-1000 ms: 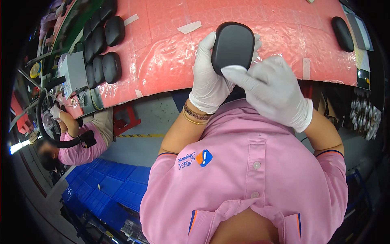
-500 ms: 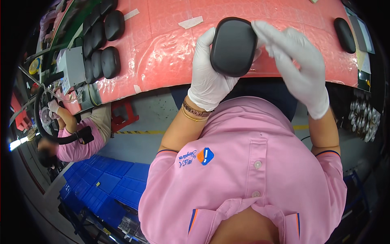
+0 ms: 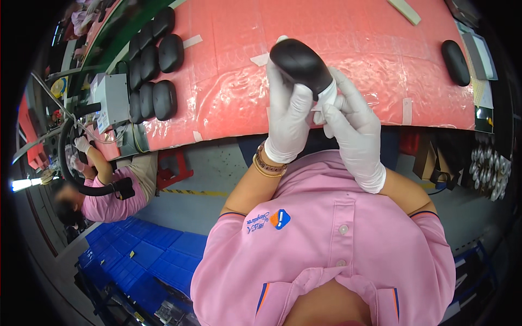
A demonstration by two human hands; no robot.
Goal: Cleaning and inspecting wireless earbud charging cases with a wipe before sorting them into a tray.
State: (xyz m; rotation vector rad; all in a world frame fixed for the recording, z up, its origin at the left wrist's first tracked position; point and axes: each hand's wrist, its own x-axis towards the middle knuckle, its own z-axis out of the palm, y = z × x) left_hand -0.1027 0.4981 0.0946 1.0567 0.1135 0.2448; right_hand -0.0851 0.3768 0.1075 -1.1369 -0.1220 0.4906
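Note:
A glossy black rounded pad (image 3: 298,62) is tilted above the front of the table. My left hand (image 3: 288,111), in a white glove, grips it from the left and below, with the thumb pressed on its near side. My right hand (image 3: 356,127), also gloved in white, is closed at the pad's lower right end. Its fingers are bent together around a small white patch there. Whether that patch is cloth or a gloved fingertip I cannot tell.
Several similar black pads (image 3: 171,53) stand in rows at the left of the pink-covered table (image 3: 228,98). Another black pad (image 3: 455,62) lies at the right. A grey box (image 3: 112,96) sits at the left edge. A co-worker (image 3: 117,198) is at left, beside stacked blue sheets (image 3: 157,247).
The pad has turned from its flat face to its curved side and tilted. My right hand has come down and closed at its lower end. The whole view has shifted slightly.

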